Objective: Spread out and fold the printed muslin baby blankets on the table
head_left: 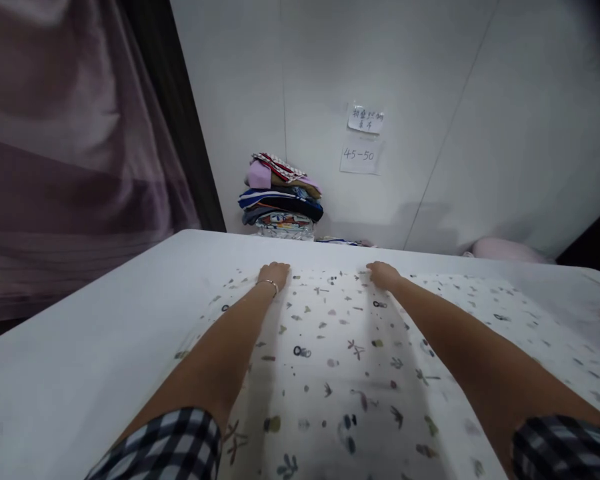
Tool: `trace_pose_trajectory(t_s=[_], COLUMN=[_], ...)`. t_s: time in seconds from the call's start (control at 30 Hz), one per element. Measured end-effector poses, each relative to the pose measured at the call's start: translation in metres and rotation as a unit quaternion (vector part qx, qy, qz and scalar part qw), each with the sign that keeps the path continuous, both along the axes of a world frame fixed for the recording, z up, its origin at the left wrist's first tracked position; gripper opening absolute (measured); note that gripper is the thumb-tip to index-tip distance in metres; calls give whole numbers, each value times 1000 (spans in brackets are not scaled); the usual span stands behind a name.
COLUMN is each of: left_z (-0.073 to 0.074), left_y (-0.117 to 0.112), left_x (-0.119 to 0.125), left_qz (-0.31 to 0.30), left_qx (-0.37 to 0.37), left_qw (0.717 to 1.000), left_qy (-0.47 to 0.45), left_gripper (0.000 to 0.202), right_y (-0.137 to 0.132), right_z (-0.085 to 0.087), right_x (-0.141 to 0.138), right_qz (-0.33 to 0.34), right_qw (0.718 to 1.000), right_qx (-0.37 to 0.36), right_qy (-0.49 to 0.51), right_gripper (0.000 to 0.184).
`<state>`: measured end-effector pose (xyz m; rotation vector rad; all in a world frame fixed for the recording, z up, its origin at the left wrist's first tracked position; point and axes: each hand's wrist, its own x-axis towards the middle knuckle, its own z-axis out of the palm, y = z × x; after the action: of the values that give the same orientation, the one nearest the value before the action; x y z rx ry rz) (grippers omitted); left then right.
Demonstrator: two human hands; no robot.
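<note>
A white cloth printed with small starfish, leaves and other motifs lies spread over the white table, its far edge short of the table's back edge. Both my arms reach forward across it. My left hand, with a thin bracelet at the wrist, is closed on the far edge of the cloth. Further right, my right hand also has its fingers curled at that edge. The fingertips of both hands are small and partly hidden. Between the hands the cloth lies nearly flat, with soft shadows from the arms.
Bare white table shows left of the cloth. Behind the table rises a stack of folded clothes against a pale wall with two paper notes. A pink curtain hangs at left; a rounded pink object sits behind the right side.
</note>
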<state>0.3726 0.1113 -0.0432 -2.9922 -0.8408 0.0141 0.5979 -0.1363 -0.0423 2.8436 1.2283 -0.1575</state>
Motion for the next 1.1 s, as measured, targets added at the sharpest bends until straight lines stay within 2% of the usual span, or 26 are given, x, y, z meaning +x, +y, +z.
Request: trace_pose_trajectory(t_s=[0.1,0.33,0.67,0.9,1.03,1.1], left_z=[-1,-3,1,6,8,12], left_y=[1,2,0,0,1,-1], left_x=[6,9,10,10,9,8], left_qz=[-12,-16,7,12,-3,-10], left_qx=[10,34,28,19,30,33], left_qw=[1000,999,999,999,999,999], left_qy=[2,-24,-40,-31,-25,-19], left_gripper=[31,29,28,28,28,27], right_y=[-5,-6,-2,2,8,10], right_z=[-3,-6,-10,-9,-2,2], right_x=[2,4,-1,4,6,4], right_qz=[7,17,1,-17,-20,-21], right_qw=[1000,999,998,999,1000,1000], right_qx=[9,28,55,27,-7,-20], right_qy=[-11,-10,-20,-8,1,-2], right_gripper=[23,19,14,16,26,24])
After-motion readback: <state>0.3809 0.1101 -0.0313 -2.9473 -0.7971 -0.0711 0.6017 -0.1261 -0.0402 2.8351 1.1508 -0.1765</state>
